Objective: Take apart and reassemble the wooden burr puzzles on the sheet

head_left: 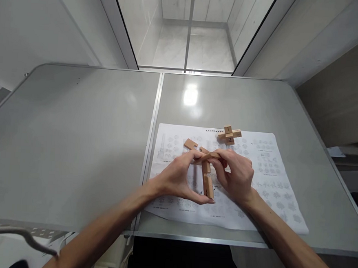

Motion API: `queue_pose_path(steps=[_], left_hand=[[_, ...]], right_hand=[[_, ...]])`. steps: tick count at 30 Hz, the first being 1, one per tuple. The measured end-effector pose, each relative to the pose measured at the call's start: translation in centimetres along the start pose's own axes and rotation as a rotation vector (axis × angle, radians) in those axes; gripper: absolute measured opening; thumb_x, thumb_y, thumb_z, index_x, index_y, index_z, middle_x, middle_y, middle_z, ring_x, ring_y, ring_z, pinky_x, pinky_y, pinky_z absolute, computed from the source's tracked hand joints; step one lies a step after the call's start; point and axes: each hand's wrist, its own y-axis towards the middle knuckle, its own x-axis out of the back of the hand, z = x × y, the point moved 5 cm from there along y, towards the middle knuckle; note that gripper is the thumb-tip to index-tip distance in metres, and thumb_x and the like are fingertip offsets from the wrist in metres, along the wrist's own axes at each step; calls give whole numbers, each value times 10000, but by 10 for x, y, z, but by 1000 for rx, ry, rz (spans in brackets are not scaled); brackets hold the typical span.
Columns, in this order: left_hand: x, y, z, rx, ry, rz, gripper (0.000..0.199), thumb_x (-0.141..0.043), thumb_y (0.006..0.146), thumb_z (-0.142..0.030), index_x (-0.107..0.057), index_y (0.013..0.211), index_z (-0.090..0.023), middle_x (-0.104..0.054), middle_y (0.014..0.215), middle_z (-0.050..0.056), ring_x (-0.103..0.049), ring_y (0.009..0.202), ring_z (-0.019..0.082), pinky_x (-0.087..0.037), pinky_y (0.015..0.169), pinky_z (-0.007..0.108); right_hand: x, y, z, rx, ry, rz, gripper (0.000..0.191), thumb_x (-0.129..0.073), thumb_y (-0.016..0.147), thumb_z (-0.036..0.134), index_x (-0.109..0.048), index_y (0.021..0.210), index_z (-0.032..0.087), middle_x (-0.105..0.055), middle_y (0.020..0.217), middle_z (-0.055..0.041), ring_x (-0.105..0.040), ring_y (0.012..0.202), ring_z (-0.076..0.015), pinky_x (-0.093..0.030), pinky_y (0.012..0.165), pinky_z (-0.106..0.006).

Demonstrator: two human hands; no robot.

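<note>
My left hand [180, 175] grips a notched wooden puzzle piece [207, 179], its thumb at the near end and its fingers at the far end. In my right hand [234, 170], thumb and fingers pinch another wooden puzzle piece [211, 156], which lies across the far end of the first one. Whether the two are interlocked I cannot tell. Just beyond my left fingers a loose notched wooden piece [190, 144] rests on the printed sheet [175, 136]. Part of a further wooden piece [204, 150] shows behind my fingertips.
An assembled wooden cross-shaped puzzle [229, 134] with printed marks stands at the sheet's far edge. The sheet carries many small diagrams. Beneath it is a grey folding table [105, 137] with a metal seam [153, 128]. A cable [18, 233] hangs at the lower left.
</note>
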Motion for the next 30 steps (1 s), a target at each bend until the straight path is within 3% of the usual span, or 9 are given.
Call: queue_pose_path(steps=[5,9,12,15,16,19,23,25,30], left_hand=[[0,-1,1,15,15,8,869,-983,656,-537,-540,1335,-223,-695,1223,103,-694,1080,311,-584,965,491],[3,-1,-2,-74,53,-13,975,-957,705,-591,-469,1475,-247,-615,1437,155,-609,1330,372,-518,1146,576],[12,-2,0,-81,113,-226,886,-834,833,-651,-429,1507,-244,-492,1558,180,-486,1468,374,-475,1199,583],[27,-8,6,69,108,-562,439,-615,1026,-591,-537,1247,-220,-623,1266,131,-635,1172,275,-569,1003,478],[27,-9,8,140,72,-558,369,-550,1066,-583,-564,1116,-217,-656,1104,90,-660,1018,237,-578,924,436],[16,-5,8,267,-86,-321,486,-436,1108,-619,-580,899,-204,-663,835,34,-646,752,184,-560,742,360],[4,0,0,223,-414,-106,421,-492,1109,-577,-608,1089,-173,-638,756,8,-631,648,152,-536,646,306],[5,2,0,202,-480,-91,377,-507,1116,-530,-601,1103,-165,-535,682,-40,-548,573,120,-482,582,270],[5,1,-1,170,-487,13,403,-520,1109,-545,-617,1039,-160,-456,690,-51,-413,554,89,-370,529,239]], right_hand=[[1,2,-4,-14,56,25,78,-632,1065,186,-640,1020,249,-704,731,21,-582,536,-134,-492,531,-288],[2,-1,-11,-84,118,5,71,-621,1065,183,-624,1064,255,-722,796,16,-640,589,-144,-554,565,-290],[1,-4,-18,-163,156,-43,63,-639,1055,214,-611,1098,251,-749,882,-10,-667,596,-147,-587,568,-305],[2,-4,-22,-177,207,-93,86,-656,1044,208,-583,1066,250,-764,945,-41,-710,656,-162,-604,562,-308],[2,-4,-22,-157,220,-104,102,-656,1040,188,-577,1056,251,-766,949,-47,-725,687,-170,-605,555,-302],[4,0,-18,-64,238,-101,155,-655,1026,116,-596,1081,248,-784,978,-59,-761,765,-184,-609,539,-278],[7,1,-6,-48,324,-13,174,-687,1012,116,-656,1127,242,-802,1061,-66,-773,766,-171,-627,582,-276],[6,0,-4,-233,487,101,173,-727,1011,197,-659,1164,243,-790,1069,-64,-763,759,-172,-639,641,-305],[2,-15,8,-719,1189,386,474,-661,1066,480,-552,1459,238,-784,990,-58,-753,712,-184,-608,613,-305]])
